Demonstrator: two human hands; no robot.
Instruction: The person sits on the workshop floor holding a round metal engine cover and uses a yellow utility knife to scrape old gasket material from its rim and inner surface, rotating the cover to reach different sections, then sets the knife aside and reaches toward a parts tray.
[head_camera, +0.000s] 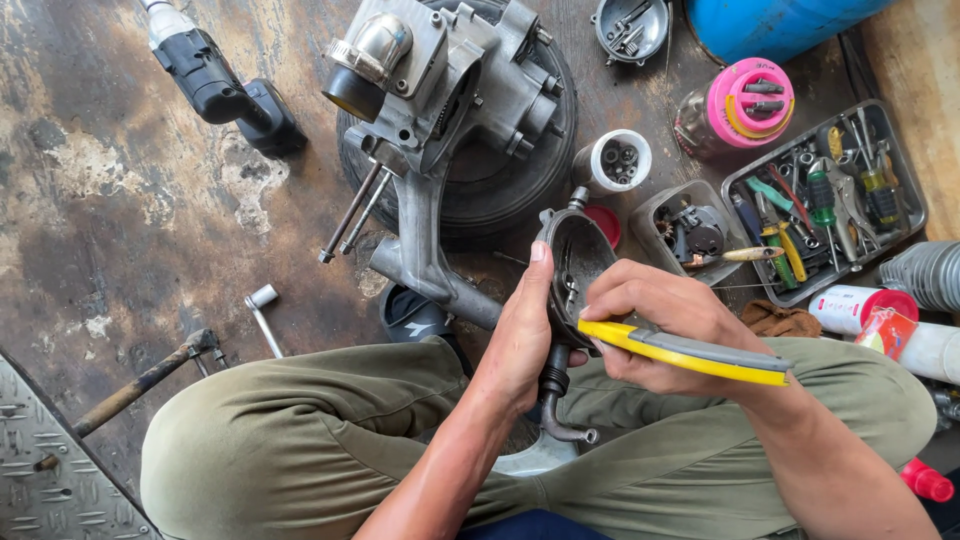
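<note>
From the head camera, you sit cross-legged on a stained floor with the work over your lap. Your left hand is wrapped shut around a dark metal housing, thumb up along its left rim, palm against its side. The housing stands roughly upright, open face toward you, and its long axis runs from the rim at the top down to a bent tube that hangs below your fist.

Your right hand is closed on a yellow-and-grey tool. Its handle lies nearly level, pointing out to your right, and its working end meets the housing's right edge just beside your left fingers. The tip itself is hidden behind your knuckles, so you cannot tell exactly where it touches. The housing lies directly left of the right hand, and the two hands almost meet across it.

Beyond your hands, an engine case rests on a tyre. A cordless driver lies well apart at upper left, a socket wrench and a hammer to the left of your knee. To the right sit a tray of screwdrivers and pliers, a small bin of parts, a pink-lidded jar and a white cup of bits.
</note>
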